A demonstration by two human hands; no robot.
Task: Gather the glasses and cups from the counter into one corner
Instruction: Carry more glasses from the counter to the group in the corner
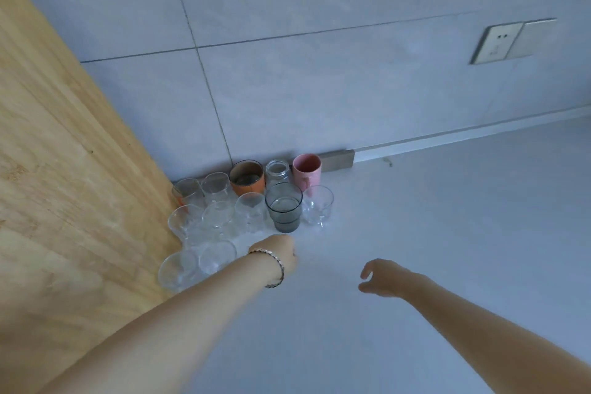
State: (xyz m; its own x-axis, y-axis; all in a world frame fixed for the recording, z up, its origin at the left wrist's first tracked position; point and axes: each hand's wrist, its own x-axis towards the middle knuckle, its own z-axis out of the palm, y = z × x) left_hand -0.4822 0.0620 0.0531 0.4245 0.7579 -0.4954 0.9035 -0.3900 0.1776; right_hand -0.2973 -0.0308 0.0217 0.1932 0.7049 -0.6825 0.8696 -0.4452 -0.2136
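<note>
Several clear glasses [217,217] stand bunched in the counter's back left corner, against the wooden panel. With them are an orange cup [247,182], a small glass jar [277,171], a pink mug [307,167], a smoky grey tumbler [284,206] and a clear glass [317,205] at the group's right edge. My left hand [281,253] hovers just in front of the group, fingers curled under, holding nothing that I can see. Farther right, my right hand [382,277] is over bare counter, empty, with loosely spread fingers.
A tall wooden panel [64,185] walls off the left side. The grey tiled wall [319,89] runs behind, with a socket and switch plate [511,40] at upper right. The pale counter [447,233] stretches to the right.
</note>
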